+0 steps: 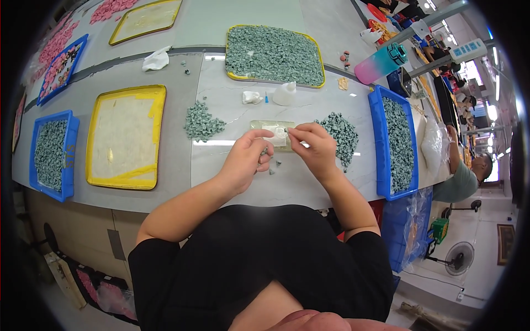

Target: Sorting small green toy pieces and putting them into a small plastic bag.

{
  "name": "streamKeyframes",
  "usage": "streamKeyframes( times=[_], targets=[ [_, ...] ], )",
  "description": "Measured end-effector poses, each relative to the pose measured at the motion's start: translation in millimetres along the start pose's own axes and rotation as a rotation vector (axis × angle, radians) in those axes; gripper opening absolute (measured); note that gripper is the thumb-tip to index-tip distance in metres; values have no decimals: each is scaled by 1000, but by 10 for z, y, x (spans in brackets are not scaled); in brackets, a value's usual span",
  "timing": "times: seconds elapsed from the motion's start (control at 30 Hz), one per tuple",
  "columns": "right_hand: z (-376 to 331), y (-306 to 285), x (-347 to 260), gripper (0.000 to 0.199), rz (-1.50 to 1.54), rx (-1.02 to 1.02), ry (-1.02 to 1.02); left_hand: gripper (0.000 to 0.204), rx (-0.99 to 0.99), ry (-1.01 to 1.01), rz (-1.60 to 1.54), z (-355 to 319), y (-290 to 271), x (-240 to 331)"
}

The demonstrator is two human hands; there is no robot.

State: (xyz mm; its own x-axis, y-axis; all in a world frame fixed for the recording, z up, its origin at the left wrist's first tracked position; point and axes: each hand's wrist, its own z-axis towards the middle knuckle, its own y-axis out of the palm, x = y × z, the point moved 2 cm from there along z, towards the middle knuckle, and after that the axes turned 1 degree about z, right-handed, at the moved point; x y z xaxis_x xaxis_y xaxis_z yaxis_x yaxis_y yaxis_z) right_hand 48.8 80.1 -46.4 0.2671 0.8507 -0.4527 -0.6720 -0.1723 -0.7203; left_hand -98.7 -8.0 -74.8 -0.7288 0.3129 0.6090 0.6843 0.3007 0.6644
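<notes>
My left hand (pixel 247 159) is curled over the table, thumb and index finger reaching forward, with a small grey-green piece (pixel 264 150) held in its fingers. My right hand (pixel 318 147) pinches a tiny dark green piece (pixel 286 130) between thumb and index finger. Both hands meet at a shallow pale rectangular tray (pixel 257 124) with a white pad on it. Left of it lies a small heap of grey-green pieces (pixel 202 122); a darker green heap (pixel 343 138) is beside my right hand. Several loose pieces (pixel 278 163) lie between my wrists.
Beyond the small tray stand a white squeeze bottle (pixel 285 94), a blue dispensing tip (pixel 266 98) and a crumpled white wad (pixel 252 97). A yellow-rimmed tray (pixel 321 66) holds many green pieces. Blue bins (pixel 377 143) flank the workspace. A pink-teal water bottle (pixel 381 63) stands far right; a co-worker (pixel 461 179) sits beyond.
</notes>
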Motion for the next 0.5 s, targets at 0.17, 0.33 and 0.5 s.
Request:
streamKeyframes(
  times=[0.17,0.33,0.5],
  targets=[
    [-68,-1,86,11,458,120,483,15,-76,22,51,-9,41,16],
    [-89,-17,58,9,1016,150,879,13,-140,-14,-35,2,35,16],
    [-119,-10,50,9,1132,164,897,12,-102,-95,-150,-22,79,-10]
  ],
)
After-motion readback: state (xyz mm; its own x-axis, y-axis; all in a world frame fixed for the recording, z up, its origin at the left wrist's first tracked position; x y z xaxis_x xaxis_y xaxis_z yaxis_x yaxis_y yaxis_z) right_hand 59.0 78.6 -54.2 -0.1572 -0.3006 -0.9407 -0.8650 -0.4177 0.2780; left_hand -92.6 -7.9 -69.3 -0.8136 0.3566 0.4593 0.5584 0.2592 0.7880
